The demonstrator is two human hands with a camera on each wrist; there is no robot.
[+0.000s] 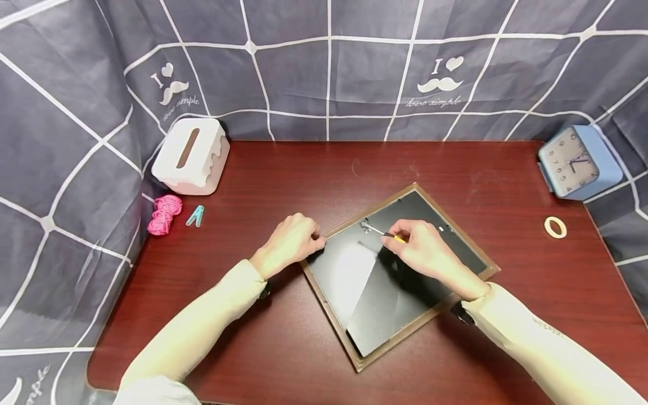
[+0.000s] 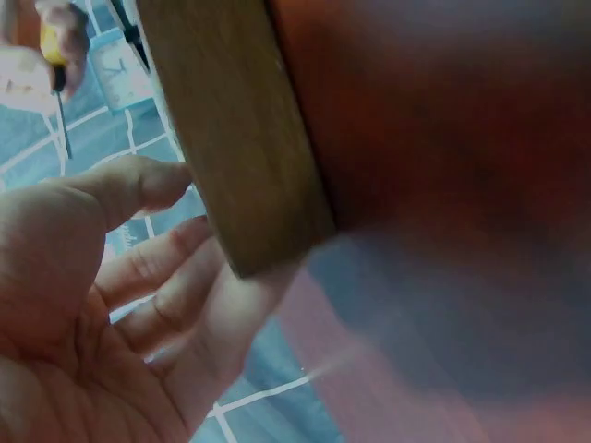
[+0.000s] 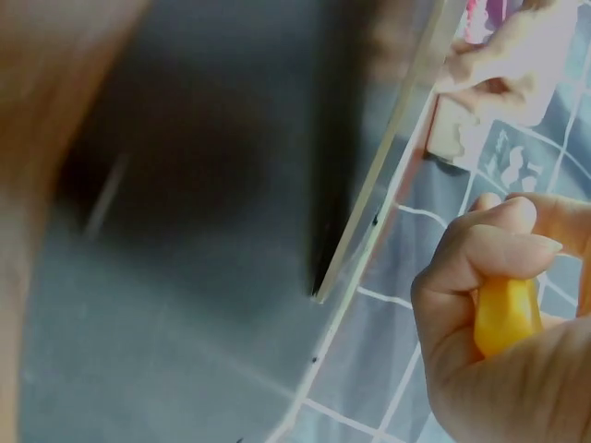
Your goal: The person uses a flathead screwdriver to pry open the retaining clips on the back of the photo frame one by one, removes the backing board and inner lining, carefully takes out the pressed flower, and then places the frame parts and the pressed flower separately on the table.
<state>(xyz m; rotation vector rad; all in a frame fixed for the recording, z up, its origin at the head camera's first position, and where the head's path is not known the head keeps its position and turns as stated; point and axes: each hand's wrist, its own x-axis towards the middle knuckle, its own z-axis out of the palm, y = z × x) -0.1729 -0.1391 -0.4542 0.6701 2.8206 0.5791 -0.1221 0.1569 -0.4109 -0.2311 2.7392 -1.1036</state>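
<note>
Both hands are set on a picture frame (image 1: 400,275) laid face-down on a red-brown table (image 1: 314,169). Its left edge is steadied by the left hand (image 1: 291,242), fingers curled against the wood. A yellow-handled screwdriver (image 1: 387,234) is pinched in the right hand (image 1: 422,247), its tip at a fitting near the frame's upper edge. A tissue box (image 1: 189,156) is seen well left of the frame, a blue clock (image 1: 579,162) far right.
</note>
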